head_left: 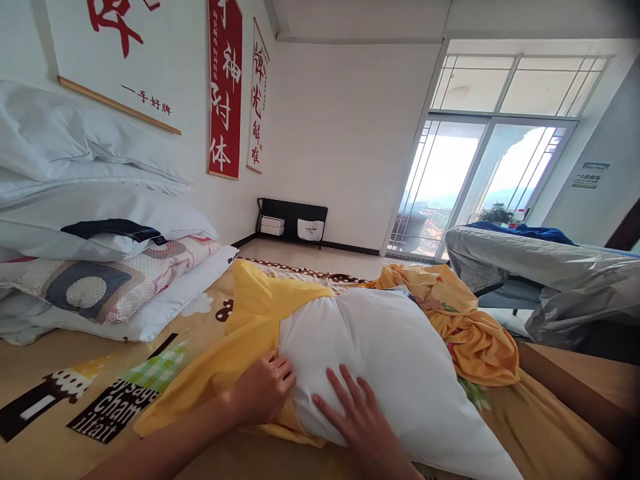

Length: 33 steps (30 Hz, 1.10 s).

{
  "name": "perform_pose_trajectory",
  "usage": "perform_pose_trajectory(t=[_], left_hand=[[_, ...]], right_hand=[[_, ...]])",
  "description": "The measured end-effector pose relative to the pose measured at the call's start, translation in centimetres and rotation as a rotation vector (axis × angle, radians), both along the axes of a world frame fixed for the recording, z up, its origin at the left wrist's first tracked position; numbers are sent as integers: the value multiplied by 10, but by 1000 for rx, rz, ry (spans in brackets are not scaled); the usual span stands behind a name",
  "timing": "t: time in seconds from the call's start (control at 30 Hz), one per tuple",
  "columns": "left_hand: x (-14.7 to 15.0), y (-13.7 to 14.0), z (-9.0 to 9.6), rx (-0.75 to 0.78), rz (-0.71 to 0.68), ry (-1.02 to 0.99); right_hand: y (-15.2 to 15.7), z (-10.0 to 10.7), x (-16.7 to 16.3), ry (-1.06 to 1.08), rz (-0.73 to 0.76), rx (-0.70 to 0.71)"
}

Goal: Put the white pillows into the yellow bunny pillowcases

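Standing in a pile on the left are puffy white pillows [35, 140], with a checked and flowery pillow [165, 273] squashed in near the bottom. They rest on a tan bed sheet [200, 427] printed with little houses and white words on black. On the far wall hangs a long red banner [225, 100] with white writing.

Next comes a soft, plain yellow cloth cover [255, 287], lying wrinkled on the sheet. The left hand [265, 390] is at its open edge. Its fingers are bent in and pinch the yellow cloth; I can't see the thumb well. Far behind is a low black rack [293, 217] with white things in it.

Right beside that hand, in the middle and near, lies a big, smooth white pillow [400, 360]. The yellow cloth goes around its left end, and the rest is bare. The right hand [357, 407] lies flat on top of it, fingers spread wide.

To the right, a flowery orange cloth [480, 347] is bunched up just past the pillow. Far back are bright glass doors [450, 180].
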<state>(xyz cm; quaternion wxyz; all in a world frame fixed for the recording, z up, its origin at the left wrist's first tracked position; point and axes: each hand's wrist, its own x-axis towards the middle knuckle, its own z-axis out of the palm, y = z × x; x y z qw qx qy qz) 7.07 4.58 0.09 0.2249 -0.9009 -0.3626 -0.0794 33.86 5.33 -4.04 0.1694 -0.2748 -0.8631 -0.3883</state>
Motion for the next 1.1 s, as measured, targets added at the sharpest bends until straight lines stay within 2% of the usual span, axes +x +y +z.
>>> perform_pose_trajectory(t=[0.07,0.1,0.2,0.33,0.43,0.53,0.6,0.67,0.73,0.83,0.97,1.1], left_hand=[[0,0,6,-115,66,20],[2,1,8,-160,109,42],[13,0,11,-243,183,91],[42,-6,7,-287,136,114],[71,-13,-6,-303,100,185],[94,-20,-13,-292,47,98],[102,-26,-9,-315,62,-31],[102,-34,2,-373,102,-169],[97,-40,16,-468,118,-304],[82,-42,32,-515,79,-378],[48,-30,46,-341,-26,-219],[1,-17,63,-390,47,-80]], right_hand=[[2,-3,-3,-26,3,28],[5,-3,-4,-22,8,0],[18,4,-8,-8,49,-200],[31,20,-15,-60,12,-422],[30,43,-29,-142,-34,-470],[24,79,-56,-169,-43,-465],[22,102,-77,-185,-20,-459],[23,115,-95,-215,21,-467],[29,113,-106,-226,53,-530],[38,89,-108,-174,31,-690],[26,59,-90,-170,-16,-803],[-7,61,-60,-93,53,-779]])
